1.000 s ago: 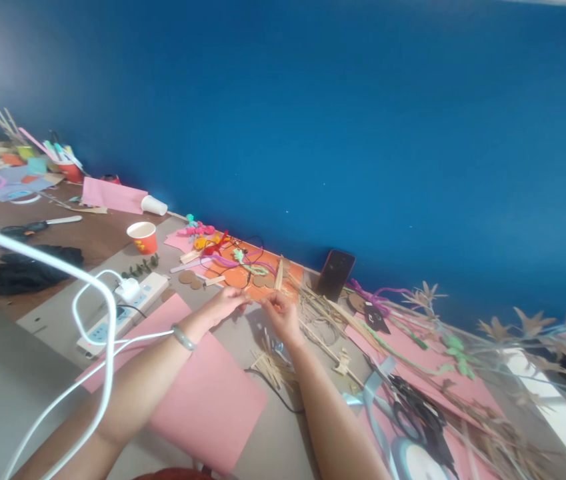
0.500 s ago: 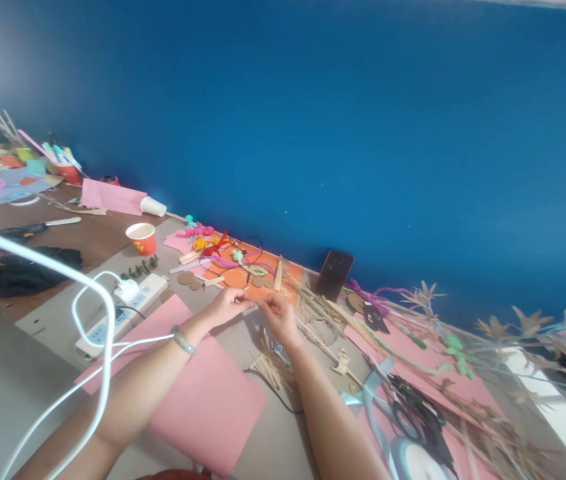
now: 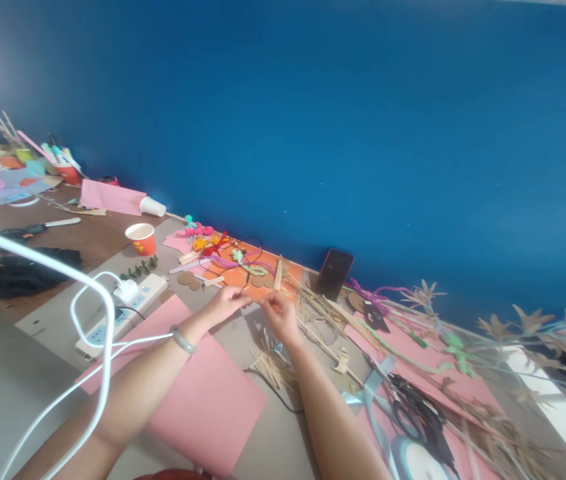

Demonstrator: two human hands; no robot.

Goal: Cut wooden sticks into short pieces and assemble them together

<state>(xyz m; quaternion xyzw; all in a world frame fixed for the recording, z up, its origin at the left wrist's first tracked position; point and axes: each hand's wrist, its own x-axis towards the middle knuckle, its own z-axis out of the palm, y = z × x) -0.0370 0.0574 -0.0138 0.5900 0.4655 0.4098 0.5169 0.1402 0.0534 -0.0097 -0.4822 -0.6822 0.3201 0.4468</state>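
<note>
My left hand (image 3: 225, 303) and my right hand (image 3: 277, 315) meet over the grey table, fingers pinched together on a thin pale straw strip (image 3: 257, 301) that runs between them. A bracelet (image 3: 181, 338) sits on my left wrist. Under my forearms lies a pink paper sheet (image 3: 203, 393). Just below my right hand is a small heap of straw pieces (image 3: 267, 363). More dry straw stalks (image 3: 323, 317) spread to the right of my hands.
A white cable (image 3: 87, 313) loops from a power strip (image 3: 127, 307) at left. Behind stand a red paper cup (image 3: 141, 238), an orange sheet with pipe cleaners (image 3: 235, 263), and a phone (image 3: 335, 273) leaning on the blue wall. Black scissors (image 3: 415, 413) and tape lie at right.
Both hands have stayed nearly in place, pinching the strip; the fingers shifted only slightly.
</note>
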